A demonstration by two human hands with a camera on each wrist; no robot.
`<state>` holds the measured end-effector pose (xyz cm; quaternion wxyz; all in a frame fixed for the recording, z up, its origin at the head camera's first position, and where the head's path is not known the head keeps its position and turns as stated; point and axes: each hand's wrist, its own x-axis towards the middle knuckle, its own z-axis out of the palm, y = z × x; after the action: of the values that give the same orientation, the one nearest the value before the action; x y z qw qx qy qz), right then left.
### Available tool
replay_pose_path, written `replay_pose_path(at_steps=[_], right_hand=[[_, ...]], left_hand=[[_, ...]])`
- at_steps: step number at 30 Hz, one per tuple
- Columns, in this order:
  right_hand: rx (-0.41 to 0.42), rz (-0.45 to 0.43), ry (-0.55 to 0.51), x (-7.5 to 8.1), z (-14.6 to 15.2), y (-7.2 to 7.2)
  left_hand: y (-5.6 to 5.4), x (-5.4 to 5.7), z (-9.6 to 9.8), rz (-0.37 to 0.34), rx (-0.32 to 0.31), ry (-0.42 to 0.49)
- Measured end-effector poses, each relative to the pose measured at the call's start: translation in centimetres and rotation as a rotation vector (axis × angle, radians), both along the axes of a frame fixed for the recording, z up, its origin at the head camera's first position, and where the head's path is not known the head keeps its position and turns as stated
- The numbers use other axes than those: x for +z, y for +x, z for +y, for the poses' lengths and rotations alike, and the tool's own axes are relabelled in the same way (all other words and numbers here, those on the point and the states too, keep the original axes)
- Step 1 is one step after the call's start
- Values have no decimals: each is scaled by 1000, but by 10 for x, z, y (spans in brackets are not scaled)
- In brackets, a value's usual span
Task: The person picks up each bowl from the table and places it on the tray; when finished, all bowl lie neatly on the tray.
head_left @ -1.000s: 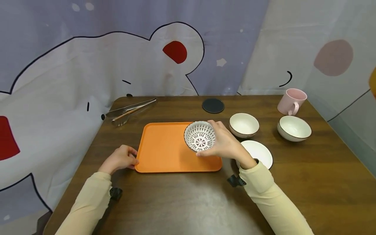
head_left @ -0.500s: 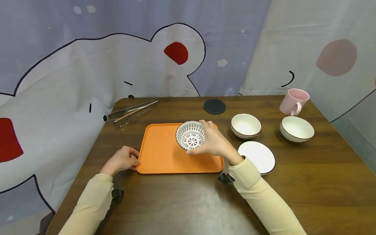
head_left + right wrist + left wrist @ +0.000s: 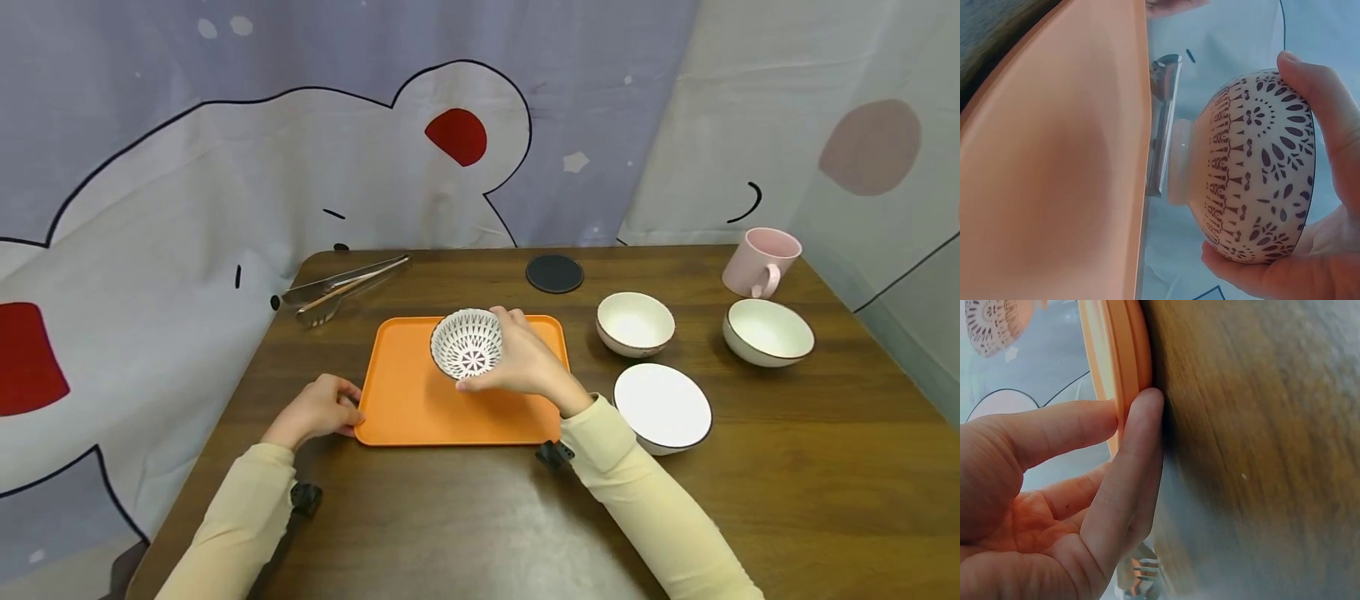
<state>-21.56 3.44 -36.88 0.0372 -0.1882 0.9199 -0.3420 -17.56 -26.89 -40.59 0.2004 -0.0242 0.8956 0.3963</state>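
Observation:
My right hand (image 3: 521, 358) grips a white bowl with a dark leaf-like pattern (image 3: 467, 343) by its sides, thumb on one side and fingers on the other. The bowl is held upright above the orange tray (image 3: 420, 417); in the right wrist view a gap shows between the bowl's foot and the tray. At the tray's near left corner, my left hand (image 3: 318, 410) pinches the rim. The left wrist view shows the thumb on top of the tray edge (image 3: 1124, 356) and a finger beneath it, close over the wooden table.
Right of the tray stand a cream bowl (image 3: 636, 325), another bowl (image 3: 768, 333) and a white plate-like dish (image 3: 663, 406). A pink mug (image 3: 761, 262) is at the back right. Behind the tray lie a black round coaster (image 3: 554, 273) and metal tongs (image 3: 348, 283). A curtain hangs behind.
My right hand has carried the patterned bowl leftward over the tray, uncovering more of the white dish. My left hand has stayed at the tray's corner.

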Motion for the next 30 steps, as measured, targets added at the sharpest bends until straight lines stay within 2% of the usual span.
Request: replay_pose_path(at_steps=[9,20,30], right_hand=[[3,-23,-41,-5,-24,-12],[-41,-99,-87,-14,-37,-25],[-33,-90,-72,-21,-54,-39]], left_hand=[[2,1,-2,11,10,23],[2,0,5,11,18,-17],[2,0,2,11,31,-20]])
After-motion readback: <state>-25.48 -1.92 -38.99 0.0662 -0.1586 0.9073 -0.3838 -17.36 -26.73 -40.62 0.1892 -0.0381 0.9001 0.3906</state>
